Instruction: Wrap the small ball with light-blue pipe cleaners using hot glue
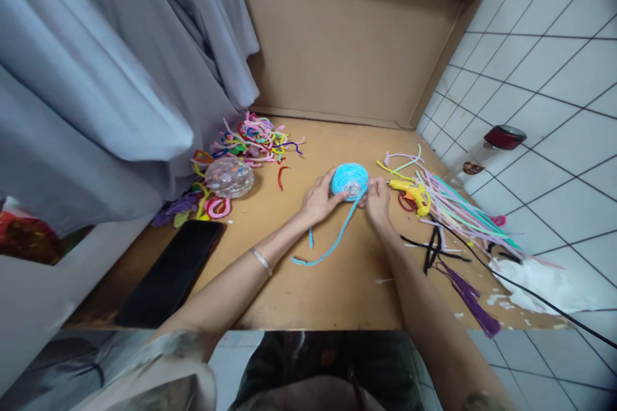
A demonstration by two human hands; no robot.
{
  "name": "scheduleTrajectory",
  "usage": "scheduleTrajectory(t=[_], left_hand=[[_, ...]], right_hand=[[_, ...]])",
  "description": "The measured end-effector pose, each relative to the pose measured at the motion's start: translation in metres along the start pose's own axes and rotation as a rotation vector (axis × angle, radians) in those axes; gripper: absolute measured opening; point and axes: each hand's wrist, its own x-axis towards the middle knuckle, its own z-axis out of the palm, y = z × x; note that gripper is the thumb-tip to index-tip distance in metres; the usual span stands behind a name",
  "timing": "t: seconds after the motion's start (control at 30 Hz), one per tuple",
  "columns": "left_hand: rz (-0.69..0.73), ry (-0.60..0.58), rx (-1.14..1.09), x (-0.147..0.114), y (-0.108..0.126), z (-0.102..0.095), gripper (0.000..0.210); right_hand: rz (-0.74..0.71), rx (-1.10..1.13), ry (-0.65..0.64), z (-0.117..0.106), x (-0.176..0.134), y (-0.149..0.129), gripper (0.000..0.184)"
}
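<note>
A ball wrapped in blue pipe cleaner (350,178) is over the middle of the table, with a small whitish patch uncovered at its near side. My left hand (320,199) grips it from the left, thumb on the near face. At its right edge, my right hand (376,198) has its fingers pinched together; they seem to hold the blue pipe cleaner where it meets the ball, though the fingertips are partly hidden. The loose blue end (332,247) curls down onto the table. A short blue piece (311,237) lies beside my left wrist.
A yellow glue gun (413,196) lies right of my hand, its black cord trailing right. Beyond it are pastel pipe cleaners (463,205), a purple tassel (470,298) and a jar (491,151). Leftward are a clear speckled ball (229,177), colourful pipe cleaner scraps (255,138) and a phone (171,273).
</note>
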Motion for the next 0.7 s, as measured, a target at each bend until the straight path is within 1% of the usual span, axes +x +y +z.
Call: scheduleTrajectory(t=[0.13,0.23,0.33,0.5,0.6,0.7], left_hand=[[0.076,0.004,-0.029,0.018,-0.018,-0.001,0.065],[0.126,-0.006,-0.116,0.036,-0.035,-0.001,0.064],[0.176,0.027,-0.158,0.047,-0.047,0.001,0.067],[0.194,0.055,-0.149,0.047,-0.053,0.003,0.07],[0.184,0.059,-0.163,0.045,-0.053,0.004,0.073],[0.156,0.07,-0.203,0.045,-0.057,0.006,0.077]], right_hand=[[0.011,-0.019,0.042,0.015,0.014,0.003,0.035],[0.035,0.029,0.051,0.026,0.027,0.008,0.036],[0.045,0.075,0.052,0.035,0.036,0.014,0.037],[0.05,0.122,0.06,0.039,0.036,0.02,0.037],[0.046,0.154,0.044,0.037,0.033,0.019,0.035],[0.051,0.149,0.075,0.034,0.032,0.018,0.034]])
